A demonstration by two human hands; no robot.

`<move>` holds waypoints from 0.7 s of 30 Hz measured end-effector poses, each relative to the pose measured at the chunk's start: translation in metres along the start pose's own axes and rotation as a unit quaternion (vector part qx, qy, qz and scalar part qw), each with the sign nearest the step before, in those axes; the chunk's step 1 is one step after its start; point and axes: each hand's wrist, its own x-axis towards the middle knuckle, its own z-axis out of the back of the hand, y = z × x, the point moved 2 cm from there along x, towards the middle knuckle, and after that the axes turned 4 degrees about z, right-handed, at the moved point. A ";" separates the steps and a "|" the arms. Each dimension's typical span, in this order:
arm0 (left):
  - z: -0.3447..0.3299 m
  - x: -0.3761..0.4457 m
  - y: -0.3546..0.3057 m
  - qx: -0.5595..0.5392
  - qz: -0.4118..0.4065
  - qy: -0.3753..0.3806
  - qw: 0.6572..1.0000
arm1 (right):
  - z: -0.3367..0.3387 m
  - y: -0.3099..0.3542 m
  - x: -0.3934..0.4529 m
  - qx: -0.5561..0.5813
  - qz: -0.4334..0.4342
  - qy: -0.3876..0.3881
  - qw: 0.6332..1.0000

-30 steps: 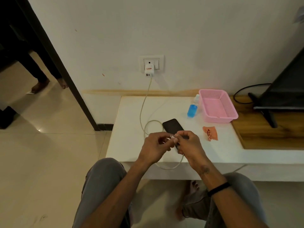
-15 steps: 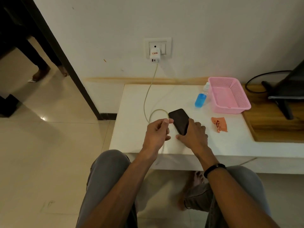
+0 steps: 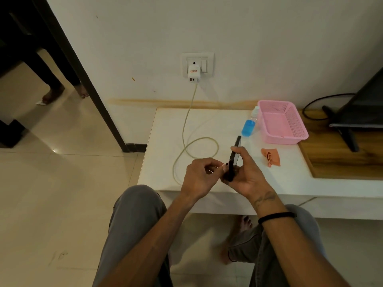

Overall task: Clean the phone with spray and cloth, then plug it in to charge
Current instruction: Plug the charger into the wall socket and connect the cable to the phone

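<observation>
The phone is lifted off the white table and turned on edge, so only its thin dark side shows; neither screen nor back can be made out. Its near end is buried in the right hand, whose fingers are wrapped around the lower half, with the index finger reaching over the upper edge.

At the far right a dark television on a stand is cut off by the frame edge, standing on a wooden board whose right end also runs out of view. Left of the board sits a pink basket. Its wall hides part of the blue spray bottle just beside it, whose pale cap can barely be told apart from the table.

The left hand is curled, thumb and forefinger pinched on the end of the charging cable right at the phone's near end. The connector itself is hidden between the fingers, so whether it is seated in the port cannot be told. The cable loops on the table and climbs to a white charger in the wall socket.

A small orange cloth lies crumpled to the right of the phone, apart from it.

Far left, beyond a dark door frame, another person's bare feet stand in shadow, legs cut off above.
</observation>
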 end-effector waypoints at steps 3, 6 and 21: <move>-0.006 -0.004 -0.004 -0.013 -0.039 -0.011 0.999 | -0.002 -0.003 -0.007 0.064 -0.029 0.037 0.997; -0.010 -0.004 -0.004 -0.024 -0.052 -0.016 0.998 | -0.002 -0.004 -0.007 0.090 -0.026 0.037 0.995; -0.013 -0.004 0.000 0.057 -0.071 -0.050 0.995 | -0.004 -0.004 0.000 0.043 0.003 0.020 0.999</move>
